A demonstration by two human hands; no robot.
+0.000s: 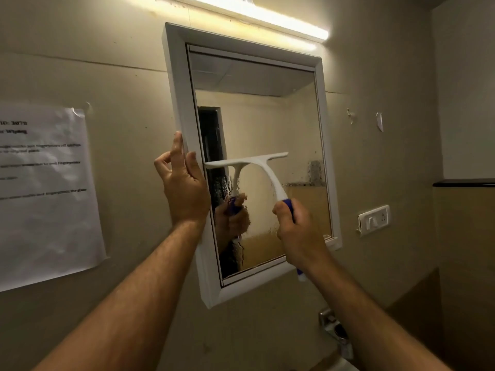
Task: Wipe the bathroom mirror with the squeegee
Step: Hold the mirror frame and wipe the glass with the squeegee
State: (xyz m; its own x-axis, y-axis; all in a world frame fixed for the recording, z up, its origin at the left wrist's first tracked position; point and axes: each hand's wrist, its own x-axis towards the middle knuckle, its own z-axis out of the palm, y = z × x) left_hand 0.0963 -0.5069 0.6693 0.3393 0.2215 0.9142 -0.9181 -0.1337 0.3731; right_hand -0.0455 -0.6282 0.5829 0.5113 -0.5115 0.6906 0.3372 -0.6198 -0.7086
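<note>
A white-framed mirror [176,84] hangs tilted on the beige wall. A white squeegee [263,171] with a blue grip lies with its blade across the glass at mid height, left end near the frame. My right hand [297,231] is closed around the blue grip, below and right of the blade. My left hand [184,183] grips the frame's left edge, fingers behind it and thumb on its front. The glass below the blade looks wet and streaky; above it the reflection is clearer.
A lit tube light [267,17] runs above the mirror. A printed paper sheet [45,191] is taped to the wall at left. A white switch plate [373,219] sits right of the mirror, a metal tap [334,330] below it.
</note>
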